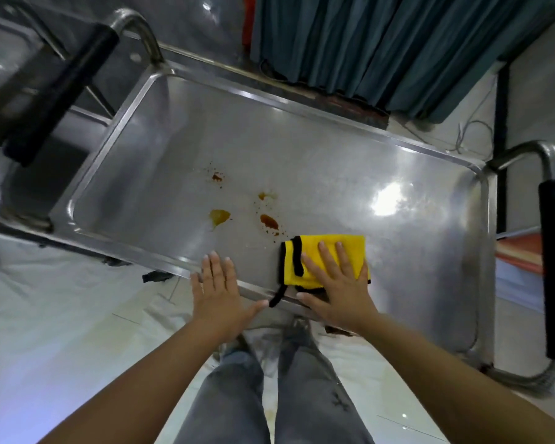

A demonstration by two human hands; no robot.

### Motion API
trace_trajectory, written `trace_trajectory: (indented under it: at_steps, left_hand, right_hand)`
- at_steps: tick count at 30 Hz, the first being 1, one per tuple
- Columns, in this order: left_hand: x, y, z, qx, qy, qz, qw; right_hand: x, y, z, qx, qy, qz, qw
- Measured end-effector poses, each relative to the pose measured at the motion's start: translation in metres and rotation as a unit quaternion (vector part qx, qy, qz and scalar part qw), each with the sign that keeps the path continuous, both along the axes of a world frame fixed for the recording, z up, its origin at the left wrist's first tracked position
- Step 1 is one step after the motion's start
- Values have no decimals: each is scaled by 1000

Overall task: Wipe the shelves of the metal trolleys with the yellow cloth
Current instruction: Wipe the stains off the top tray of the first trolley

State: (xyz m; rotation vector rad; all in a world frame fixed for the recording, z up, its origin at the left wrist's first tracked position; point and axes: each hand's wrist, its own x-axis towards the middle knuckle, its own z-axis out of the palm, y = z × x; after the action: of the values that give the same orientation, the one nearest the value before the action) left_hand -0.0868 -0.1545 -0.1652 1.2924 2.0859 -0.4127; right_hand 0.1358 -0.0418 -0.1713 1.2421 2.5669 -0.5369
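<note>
Stained trolley shelf (302,149), flat-pressed yellow cloth (318,251)

Cloth (326,257) on shelf (334,174), beside stains (269,221)

Both forearms are bare from the lower corners of the view up to the wrists, with no sleeve showing on either. The left hand (220,291) and the right hand (335,288) wear no gloves, rings, watch or bracelet. The fingers (343,254) have short, pale, unpainted nails. Toward 6 o'clock, between the two forearms, the legs are clad in grey jeans (237,386) of faded, washed denim, lighter over the thighs and darker along the seams. A small dark mark, like a stitched or frayed patch, sits on the right leg at about 5 o'clock. The feet are too blurred to tell what is worn on them.
</note>
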Motion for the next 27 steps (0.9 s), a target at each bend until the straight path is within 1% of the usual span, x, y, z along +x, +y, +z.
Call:
trace_trajectory:
  at_steps: [2,4,6,8,11,13,15,19,23,27]
  left_hand:
    - [-10,-10,1,30,-32,-14,999]
    - [-22,-18,3,66,-53,-8,996]
    - [-40,-19,5,98,-50,8,994]
    - [-64,-13,6,114,-37,32,992]
    - [-103,1,9,102,-8,47,994]
    - [-124,9,11,69,16,36,997]
    - [-135,12,11,41,17,34,998]
    - [-141,11,-1,32,-13,41,999]
    - [-142,12,-10,34,-5,49,998]
    - [-140,13,-10,25,-3,48,999]
  right_hand:
    - [-17,0,1,4,-1,-55,998]
    - [-27,-5,1,-8,-3,-85,996]
    - [-29,-16,2,-12,-9,-77,997]
    - [-27,-33,3,-11,-15,-45,999]
    - [-31,-58,3,-13,-22,4,1000]
    - [-36,-62,6,-20,-28,17,999]
    - [-38,-56,9,-29,-43,30,998]
    - [-43,-38,7,-35,-43,43,998]
    - [-65,-9,3,-23,-33,38,998]
    - [-91,43,3,-19,-43,62,997]
